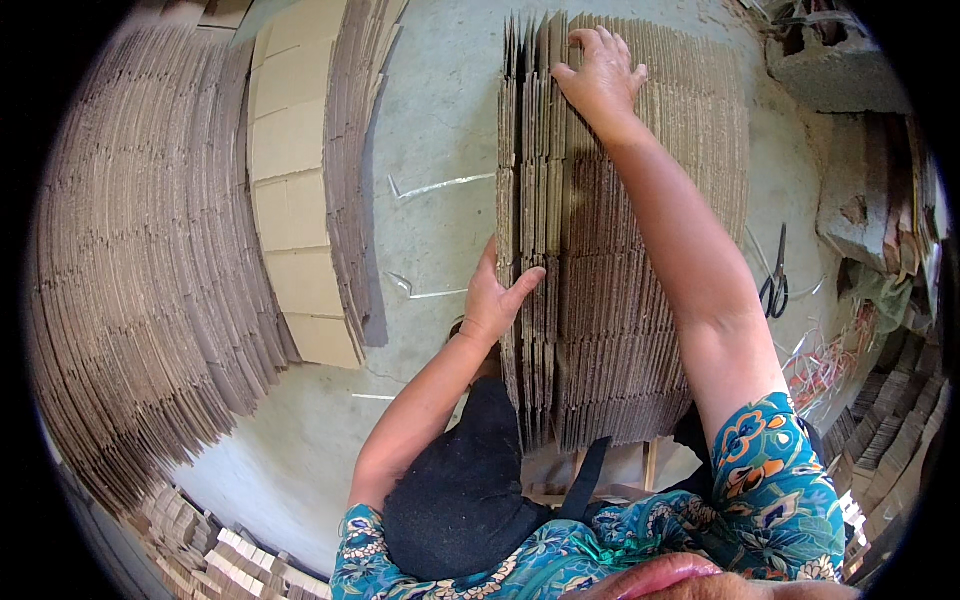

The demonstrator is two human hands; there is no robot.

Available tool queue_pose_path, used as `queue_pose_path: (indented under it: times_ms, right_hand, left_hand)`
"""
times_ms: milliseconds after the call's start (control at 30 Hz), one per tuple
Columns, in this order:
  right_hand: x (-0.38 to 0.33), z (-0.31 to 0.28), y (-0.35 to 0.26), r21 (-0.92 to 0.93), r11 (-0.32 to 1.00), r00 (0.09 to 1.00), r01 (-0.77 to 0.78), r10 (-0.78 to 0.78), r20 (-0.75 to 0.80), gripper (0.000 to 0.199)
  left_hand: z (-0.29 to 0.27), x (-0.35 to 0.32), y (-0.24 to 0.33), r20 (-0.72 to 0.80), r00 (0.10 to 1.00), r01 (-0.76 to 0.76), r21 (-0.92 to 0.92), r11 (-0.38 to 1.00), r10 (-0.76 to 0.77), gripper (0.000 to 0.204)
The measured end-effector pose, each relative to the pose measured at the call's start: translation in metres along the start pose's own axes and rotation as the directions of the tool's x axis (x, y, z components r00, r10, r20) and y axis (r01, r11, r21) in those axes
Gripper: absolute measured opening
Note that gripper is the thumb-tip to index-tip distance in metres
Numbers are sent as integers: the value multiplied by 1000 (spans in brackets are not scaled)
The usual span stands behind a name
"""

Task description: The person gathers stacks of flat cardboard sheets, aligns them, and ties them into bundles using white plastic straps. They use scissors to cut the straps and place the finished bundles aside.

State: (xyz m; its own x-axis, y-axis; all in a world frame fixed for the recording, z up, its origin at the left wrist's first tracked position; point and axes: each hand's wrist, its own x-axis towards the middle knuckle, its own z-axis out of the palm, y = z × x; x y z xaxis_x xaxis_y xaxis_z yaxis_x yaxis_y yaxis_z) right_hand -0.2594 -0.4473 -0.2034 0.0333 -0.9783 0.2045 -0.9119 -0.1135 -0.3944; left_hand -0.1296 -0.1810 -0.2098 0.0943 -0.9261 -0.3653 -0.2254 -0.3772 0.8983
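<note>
The left arm is bent, and its hand [495,300] is at the left side of a long cardboard stack [610,290]. Its thumb is spread away and lies over the top edges. The fingers go down the side, mostly hidden, so I cannot tell if they grip any sheets. The right arm reaches far out, almost straight. The right hand [605,85] is spread wide, palm down, with its fingers bent a little on top of the far end of the stack.

The stack is in front of the person, between the two arms. It is brown and made of thin sheets standing on their edges. The top edges look rough and stripy. A dark gap runs near its left side. There are too many sheets to count.

Two more big cardboard stacks are on the left: one brown [150,230], one with a smooth tan side [295,190]. Three shiny strips [455,183] lie on the pale floor [440,120]. One pair of black scissors [776,290] is on the right, near one messy pile of string [825,370].
</note>
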Motion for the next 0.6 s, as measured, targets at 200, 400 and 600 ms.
queue_pose_path:
  times_ms: [200, 400, 600]
  right_hand:
    - [-3, -1, -6, -106, 994, 996, 19, -9, 93, 20]
    - [-3, 3, -8, -92, 996, 998, 10, -3, 70, 28]
    - [-5, 1, -9, -57, 998, 997, 18, -14, 72, 32]
  left_hand:
    - [1, 0, -4, -3, 1000, 30, 7, 1000, -30, 82]
    - [3, 0, -1, -9, 1000, 26, 22, 999, -26, 83]
    - [1, 1, 7, 20, 1000, 24, 2, 1000, -24, 83]
